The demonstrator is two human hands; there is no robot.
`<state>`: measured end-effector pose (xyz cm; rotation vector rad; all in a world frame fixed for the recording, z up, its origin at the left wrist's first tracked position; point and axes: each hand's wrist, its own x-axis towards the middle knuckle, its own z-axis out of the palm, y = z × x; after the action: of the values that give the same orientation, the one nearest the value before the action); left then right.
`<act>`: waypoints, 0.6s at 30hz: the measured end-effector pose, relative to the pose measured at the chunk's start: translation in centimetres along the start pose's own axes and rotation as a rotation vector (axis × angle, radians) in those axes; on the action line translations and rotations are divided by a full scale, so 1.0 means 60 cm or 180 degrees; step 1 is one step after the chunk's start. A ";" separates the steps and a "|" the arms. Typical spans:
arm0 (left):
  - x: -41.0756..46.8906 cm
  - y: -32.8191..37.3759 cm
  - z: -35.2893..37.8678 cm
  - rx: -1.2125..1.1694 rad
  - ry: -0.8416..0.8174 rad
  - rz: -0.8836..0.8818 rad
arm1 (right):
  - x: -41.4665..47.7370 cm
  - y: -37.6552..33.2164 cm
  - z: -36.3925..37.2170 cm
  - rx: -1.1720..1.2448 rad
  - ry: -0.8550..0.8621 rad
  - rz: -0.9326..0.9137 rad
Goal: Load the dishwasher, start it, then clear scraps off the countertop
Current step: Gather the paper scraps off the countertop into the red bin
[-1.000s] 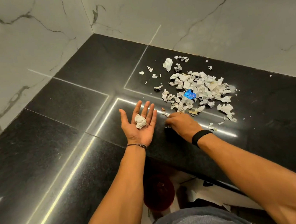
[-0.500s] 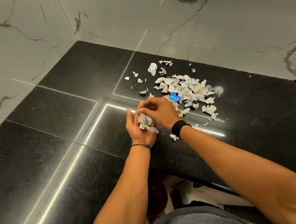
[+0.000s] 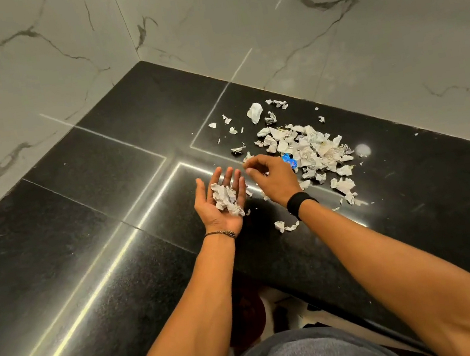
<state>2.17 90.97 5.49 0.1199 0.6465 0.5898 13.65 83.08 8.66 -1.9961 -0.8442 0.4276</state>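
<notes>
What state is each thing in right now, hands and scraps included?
left hand: palm up, fingers straight, carrying palm scraps.
palm scraps: crumpled, heaped on the left hand.
right hand: fingers curled above the countertop; a pinch cannot be told.
scrap pile: lying loose on the countertop, not yet cleared.
blue scrap: in the pile, partly hidden by the right hand.

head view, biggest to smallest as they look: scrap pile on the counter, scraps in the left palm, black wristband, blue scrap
1. scrap pile
2-3. palm scraps and black wristband: they look about alike, so not ranked
4. blue scrap, partly hidden behind the right hand
</notes>
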 end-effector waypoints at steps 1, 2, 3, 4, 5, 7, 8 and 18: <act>0.001 0.004 -0.002 -0.0026 0.0046 0.0041 | 0.004 0.010 0.002 -0.0121 -0.0090 0.0029; 0.003 0.008 -0.004 -0.0055 0.0093 0.0074 | 0.007 0.019 0.003 -0.0278 -0.0185 0.0054; 0.004 0.013 -0.007 -0.0087 0.0133 0.0109 | 0.011 0.028 0.005 -0.0421 -0.0310 0.0046; 0.006 0.017 -0.009 -0.0116 0.0167 0.0148 | 0.014 0.034 0.006 -0.0583 -0.0463 0.0019; 0.008 0.021 -0.011 -0.0150 0.0192 0.0198 | 0.018 0.038 0.008 -0.0760 -0.0653 -0.0058; 0.012 0.029 -0.015 -0.0214 0.0226 0.0285 | 0.026 0.043 0.014 -0.1193 -0.1103 -0.0309; 0.015 0.033 -0.017 -0.0244 0.0247 0.0323 | 0.031 0.043 0.018 -0.1414 -0.1342 -0.0435; 0.028 0.040 -0.026 -0.0531 0.0413 0.0463 | 0.025 0.053 0.048 -0.2372 -0.1901 -0.1608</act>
<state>1.17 93.81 4.05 -0.0282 0.7150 0.7943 14.31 84.74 4.45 -2.2021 -2.0667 0.4542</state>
